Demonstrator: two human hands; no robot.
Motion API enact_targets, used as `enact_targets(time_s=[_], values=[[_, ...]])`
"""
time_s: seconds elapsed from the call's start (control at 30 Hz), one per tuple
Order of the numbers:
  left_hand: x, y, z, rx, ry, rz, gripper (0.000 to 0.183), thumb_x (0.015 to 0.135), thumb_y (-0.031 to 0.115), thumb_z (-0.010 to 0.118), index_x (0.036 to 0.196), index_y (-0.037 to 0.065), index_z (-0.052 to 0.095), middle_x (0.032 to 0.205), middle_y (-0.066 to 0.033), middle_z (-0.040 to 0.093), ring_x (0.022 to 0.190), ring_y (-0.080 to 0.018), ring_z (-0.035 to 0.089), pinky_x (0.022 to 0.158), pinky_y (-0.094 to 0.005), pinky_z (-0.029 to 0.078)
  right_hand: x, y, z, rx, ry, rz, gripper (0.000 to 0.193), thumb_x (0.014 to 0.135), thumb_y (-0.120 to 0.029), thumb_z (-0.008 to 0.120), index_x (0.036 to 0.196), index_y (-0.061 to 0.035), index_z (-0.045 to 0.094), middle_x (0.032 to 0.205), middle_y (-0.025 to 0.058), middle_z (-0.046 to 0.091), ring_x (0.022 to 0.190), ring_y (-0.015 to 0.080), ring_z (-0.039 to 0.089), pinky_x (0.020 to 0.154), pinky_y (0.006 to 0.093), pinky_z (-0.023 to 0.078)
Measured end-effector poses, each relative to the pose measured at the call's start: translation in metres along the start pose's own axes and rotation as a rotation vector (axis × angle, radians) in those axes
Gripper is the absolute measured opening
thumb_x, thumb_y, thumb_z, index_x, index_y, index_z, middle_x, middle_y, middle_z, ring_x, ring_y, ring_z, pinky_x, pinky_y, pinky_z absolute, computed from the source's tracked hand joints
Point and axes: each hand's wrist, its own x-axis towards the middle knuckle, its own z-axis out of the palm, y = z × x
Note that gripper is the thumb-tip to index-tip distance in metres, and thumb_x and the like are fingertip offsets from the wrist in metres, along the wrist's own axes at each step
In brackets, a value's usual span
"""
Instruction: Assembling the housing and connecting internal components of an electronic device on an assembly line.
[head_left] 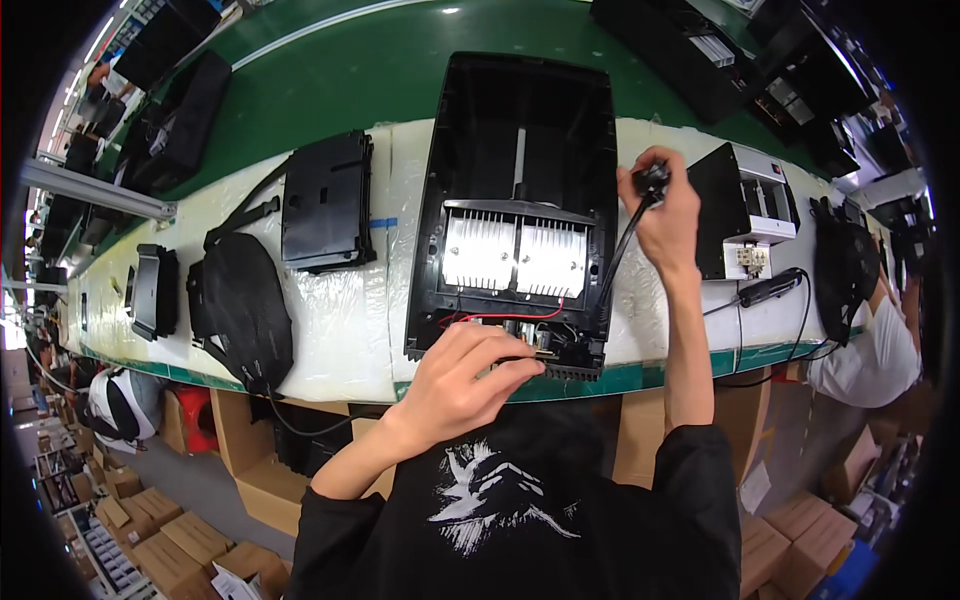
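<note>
Black housing (480, 130): on the worktop (340, 315), near end at its near edge.
Fitted: metal heat sinks (478, 252) sit inside.
Left undone, apparently: the inside lies uncovered, red wire (540, 316) exposed.
Long axis: runs from near edge toward far edge, open side up.
Left hand (458, 385): fingertips nearly together at the near end; grip unclear.
Right hand (672, 215): curled around the plug (652, 180), right of the housing.

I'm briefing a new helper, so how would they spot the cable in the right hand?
On the long white bench, find the large open black case at the centre. Just right of it, the right hand holds a black cable. Unlike the thin red wire inside the case, it is thicker and has a bulky black end.
</note>
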Motion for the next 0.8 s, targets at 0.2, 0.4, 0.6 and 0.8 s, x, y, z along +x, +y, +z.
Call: enact_targets(time_s=[0.2,0.4,0.6,0.8], values=[[0.013,0.003,-0.008,-0.087,-0.092,-0.115,0.058,0.062,0.004,0.077,0.116,0.003,0.056,0.106,-0.0081,0.061,0.095,-0.0264,0.057,0.083,-0.0341,0.046,0.005,-0.074,-0.009,-0.111,0.104,-0.384,0.033,0.066,0.002,0.073,0.096,-0.0033,0.058,0.075,0.0049,0.062,0.067,0.013,0.061,0.065,0.0223,0.05],[0.046,0.01,0.011,-0.411,-0.195,-0.313,0.072,0.074,0.014,0.073,0.134,-0.002,0.036,0.112,-0.0156,0.056,0.096,-0.0277,0.057,0.086,-0.0353,0.046,-0.007,-0.093,-0.002,-0.252,0.172,-0.375,0.036,0.063,0.005,0.073,0.095,-0.0035,0.06,0.077,0.0046,0.063,0.067,0.0129,0.063,0.066,0.0226,0.051],[0.057,0.008,0.04,-0.286,-0.141,-0.338,0.023,0.082,0.005,0.06,0.098,-0.004,0.046,0.079,-0.0163,0.056,0.069,-0.0316,0.059,0.063,-0.0372,0.047,-0.012,-0.086,-0.001,-0.228,0.334,-0.286,0.029,0.069,0.0,0.074,0.094,-0.005,0.06,0.074,-0.0017,0.059,0.064,0.0055,0.053,0.064,0.0174,0.045],[0.043,0.003,0.037,-0.312,0.051,-0.329,0.021,0.073,-0.004,0.056,0.091,-0.002,0.046,0.076,-0.0151,0.055,0.066,-0.031,0.057,0.059,-0.0373,0.046,-0.019,-0.078,-0.012,-0.218,0.298,-0.245,0.031,0.065,0.002,0.075,0.092,-0.0046,0.06,0.071,0.0006,0.059,0.06,0.0084,0.055,0.06,0.0193,0.046]])
